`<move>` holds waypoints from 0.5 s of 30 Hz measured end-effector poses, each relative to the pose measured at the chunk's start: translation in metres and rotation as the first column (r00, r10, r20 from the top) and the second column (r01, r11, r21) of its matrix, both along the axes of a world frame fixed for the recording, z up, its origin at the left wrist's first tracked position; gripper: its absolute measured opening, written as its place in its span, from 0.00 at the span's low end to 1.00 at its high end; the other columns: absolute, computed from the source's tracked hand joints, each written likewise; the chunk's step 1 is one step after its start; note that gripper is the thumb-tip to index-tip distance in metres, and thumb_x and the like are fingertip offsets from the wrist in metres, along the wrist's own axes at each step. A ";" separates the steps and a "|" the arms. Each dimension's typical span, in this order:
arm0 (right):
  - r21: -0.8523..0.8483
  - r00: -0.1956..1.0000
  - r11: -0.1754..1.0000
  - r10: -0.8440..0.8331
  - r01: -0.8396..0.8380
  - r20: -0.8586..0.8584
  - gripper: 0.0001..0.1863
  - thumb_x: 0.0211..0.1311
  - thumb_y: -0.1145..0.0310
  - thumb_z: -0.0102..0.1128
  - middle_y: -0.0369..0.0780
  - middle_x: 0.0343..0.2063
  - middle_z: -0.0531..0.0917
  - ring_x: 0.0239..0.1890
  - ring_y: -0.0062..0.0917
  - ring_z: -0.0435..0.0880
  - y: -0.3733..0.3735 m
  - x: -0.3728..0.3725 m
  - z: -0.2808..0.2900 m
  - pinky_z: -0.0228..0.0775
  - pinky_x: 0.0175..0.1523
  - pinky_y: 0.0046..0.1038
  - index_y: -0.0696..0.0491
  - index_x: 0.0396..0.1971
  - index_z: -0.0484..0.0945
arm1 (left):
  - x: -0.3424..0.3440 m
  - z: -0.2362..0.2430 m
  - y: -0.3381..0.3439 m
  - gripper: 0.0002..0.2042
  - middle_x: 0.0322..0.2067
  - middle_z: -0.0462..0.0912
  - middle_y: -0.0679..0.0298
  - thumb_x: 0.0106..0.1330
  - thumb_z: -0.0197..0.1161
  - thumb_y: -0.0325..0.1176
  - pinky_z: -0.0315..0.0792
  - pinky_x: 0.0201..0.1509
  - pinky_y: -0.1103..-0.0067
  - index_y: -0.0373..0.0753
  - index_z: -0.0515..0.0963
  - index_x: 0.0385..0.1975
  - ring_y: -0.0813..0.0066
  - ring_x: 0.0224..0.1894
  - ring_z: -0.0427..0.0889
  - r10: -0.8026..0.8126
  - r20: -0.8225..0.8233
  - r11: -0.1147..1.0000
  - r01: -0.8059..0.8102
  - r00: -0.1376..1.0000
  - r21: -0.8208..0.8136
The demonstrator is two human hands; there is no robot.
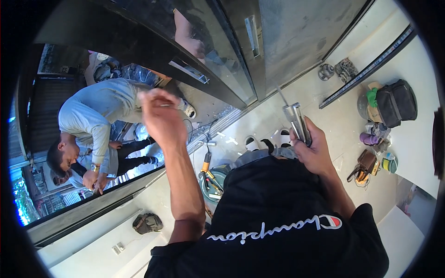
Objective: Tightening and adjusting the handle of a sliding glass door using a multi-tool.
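Note:
My left hand [162, 116] is raised in front of the dark door frame [148, 46], its fingers curled; whatever lies in them is too small to make out. In my right hand [315, 146] is a silver metal piece [294, 118], resembling a door handle, with a long thin rod pointing up toward the glass panel [296, 41]. A silver handle [189, 71] is on the dark frame, and another [251, 36] is on the panel to the right.
Two people [97, 111] bend in the opening at left. A cordless-looking yellow tool [206, 162] and green tub [214, 190] lie on the tiled floor [340, 134] beside scraps. Bags [396, 102] and smaller items stand at right; a camouflage item [147, 223] lies lower left.

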State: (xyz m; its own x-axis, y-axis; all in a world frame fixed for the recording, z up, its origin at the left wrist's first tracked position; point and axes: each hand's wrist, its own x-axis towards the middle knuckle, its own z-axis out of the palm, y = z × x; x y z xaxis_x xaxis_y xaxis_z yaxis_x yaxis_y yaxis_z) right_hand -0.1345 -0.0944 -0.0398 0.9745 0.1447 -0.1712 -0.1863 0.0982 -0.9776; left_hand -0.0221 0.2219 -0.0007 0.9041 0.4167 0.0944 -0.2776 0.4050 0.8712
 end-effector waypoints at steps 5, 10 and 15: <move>0.128 0.981 0.990 -0.026 0.052 -0.194 0.28 0.57 0.83 0.47 0.31 0.30 0.74 0.20 0.09 0.68 -0.014 -0.009 -0.010 0.61 0.23 0.16 0.59 0.61 0.70 | -0.005 0.014 -0.037 0.12 0.30 0.77 0.63 0.74 0.52 0.33 0.63 0.32 0.77 0.35 0.75 0.51 0.73 0.27 0.69 -0.542 0.017 0.749 0.492 0.840 -0.443; 0.104 0.981 0.995 0.010 0.010 -0.192 0.28 0.56 0.83 0.48 0.31 0.30 0.73 0.22 0.10 0.68 -0.024 -0.008 -0.013 0.62 0.26 0.16 0.59 0.61 0.70 | 0.011 0.015 -0.037 0.13 0.31 0.79 0.61 0.71 0.55 0.28 0.61 0.30 0.77 0.35 0.75 0.52 0.74 0.25 0.67 -0.545 0.128 0.693 0.531 0.829 -0.489; 0.015 0.983 0.997 0.077 -0.076 -0.169 0.29 0.55 0.81 0.50 0.30 0.29 0.73 0.27 0.11 0.69 -0.035 -0.010 -0.023 0.64 0.32 0.18 0.59 0.61 0.71 | 0.018 0.026 -0.043 0.11 0.33 0.80 0.61 0.70 0.54 0.27 0.61 0.32 0.78 0.30 0.74 0.48 0.75 0.26 0.66 -0.571 0.193 0.571 0.554 0.798 -0.606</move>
State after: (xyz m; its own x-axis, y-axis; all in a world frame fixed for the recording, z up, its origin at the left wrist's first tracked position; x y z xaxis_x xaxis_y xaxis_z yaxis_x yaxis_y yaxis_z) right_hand -0.1449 -0.1290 -0.0625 0.9175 0.2198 -0.3315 -0.3567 0.0859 -0.9302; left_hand -0.0044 0.1791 0.0251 0.9749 -0.2225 -0.0054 0.2083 0.9037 0.3740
